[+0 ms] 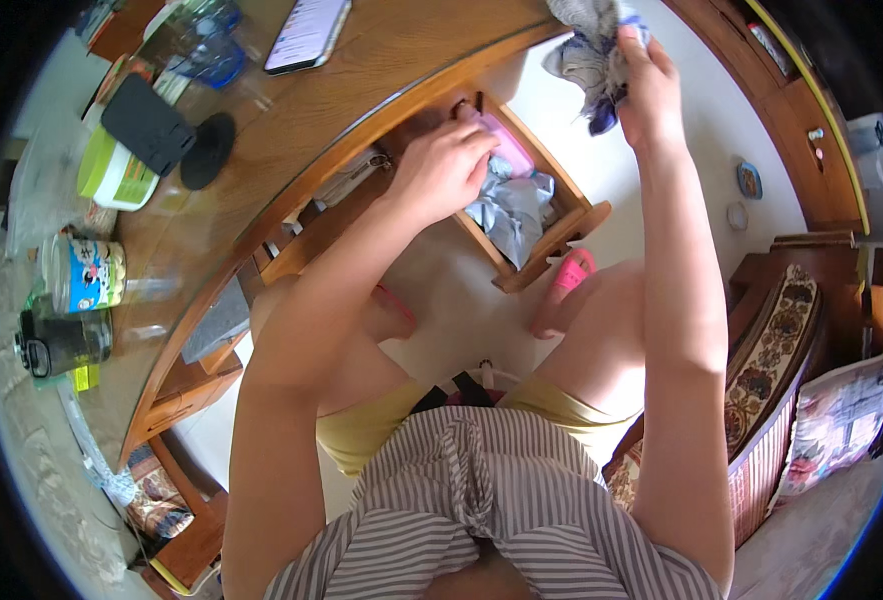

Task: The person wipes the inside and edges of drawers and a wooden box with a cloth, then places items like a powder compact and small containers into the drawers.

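My right hand [651, 85] is raised at the upper right, its fingers closed on a crumpled grey and dark-blue cloth [589, 70] that hangs past the table's end. Below the tabletop, a wooden drawer [563, 205] is pulled out. Over its far part is my left hand [448, 165], fingers bent inward and close together beside a pink item [509, 148]. Whatever those fingers may grip is hidden beneath them. Crumpled silver-grey plastic [516, 220] lies in the drawer's nearer part.
The wooden table [361, 85] carries a phone [308, 35], a black stand [151, 125], a green-and-white tub [119, 170], a clear jar [89, 272] and a dark-lidded container [61, 340]. To the right stand a patterned wooden seat [771, 360] and a wooden cabinet [811, 150].
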`<state>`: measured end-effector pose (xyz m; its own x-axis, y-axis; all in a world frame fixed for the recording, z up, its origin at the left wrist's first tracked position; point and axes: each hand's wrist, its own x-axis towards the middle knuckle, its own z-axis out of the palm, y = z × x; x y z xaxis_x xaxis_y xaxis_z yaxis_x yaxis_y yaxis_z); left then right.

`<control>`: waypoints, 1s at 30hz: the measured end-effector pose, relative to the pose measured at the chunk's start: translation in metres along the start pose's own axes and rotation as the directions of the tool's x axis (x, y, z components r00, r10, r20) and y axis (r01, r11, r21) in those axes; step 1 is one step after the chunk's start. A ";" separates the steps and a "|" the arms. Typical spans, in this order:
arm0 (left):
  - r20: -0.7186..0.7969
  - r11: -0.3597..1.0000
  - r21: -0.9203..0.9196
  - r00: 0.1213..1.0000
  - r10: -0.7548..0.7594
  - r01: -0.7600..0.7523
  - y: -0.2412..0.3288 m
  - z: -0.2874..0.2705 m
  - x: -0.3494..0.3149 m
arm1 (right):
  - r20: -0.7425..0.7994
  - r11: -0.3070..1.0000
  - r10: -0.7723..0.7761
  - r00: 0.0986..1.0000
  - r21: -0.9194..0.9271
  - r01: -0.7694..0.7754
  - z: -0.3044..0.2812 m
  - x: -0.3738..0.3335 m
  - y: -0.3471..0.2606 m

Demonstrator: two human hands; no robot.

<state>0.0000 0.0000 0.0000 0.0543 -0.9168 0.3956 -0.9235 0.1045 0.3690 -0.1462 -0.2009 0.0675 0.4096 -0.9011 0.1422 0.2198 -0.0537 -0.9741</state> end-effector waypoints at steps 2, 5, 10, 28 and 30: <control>0.231 0.980 0.001 0.954 -0.194 0.199 -0.003 0.039 -0.002 | -0.071 0.950 0.162 0.984 0.281 -0.136 -0.012 -0.019 -0.020; 0.468 0.885 0.225 0.752 -0.465 0.408 0.021 0.095 0.000 | -0.049 0.929 0.200 0.979 0.328 -0.174 -0.052 -0.030 -0.009; 0.543 0.839 0.428 0.648 -0.535 0.335 0.047 0.160 -0.003 | -0.108 0.969 0.194 0.975 0.177 -0.173 -0.078 -0.025 -0.010; 0.701 -0.768 -0.600 0.610 -0.369 0.225 -0.013 0.067 -0.024 | 0.145 0.984 0.168 0.975 -0.088 -0.156 -0.081 -0.020 0.012; 0.703 -0.780 -0.592 0.603 -0.377 0.203 -0.009 0.060 -0.027 | 0.190 0.954 0.251 0.949 -0.218 -0.208 -0.075 -0.032 -0.004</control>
<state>-0.0159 0.0005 -0.0646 0.1140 -0.8629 -0.4923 0.9562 -0.0391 0.2900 -0.2265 -0.2040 0.0534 0.6120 -0.7872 -0.0759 -0.0684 0.0429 -0.9967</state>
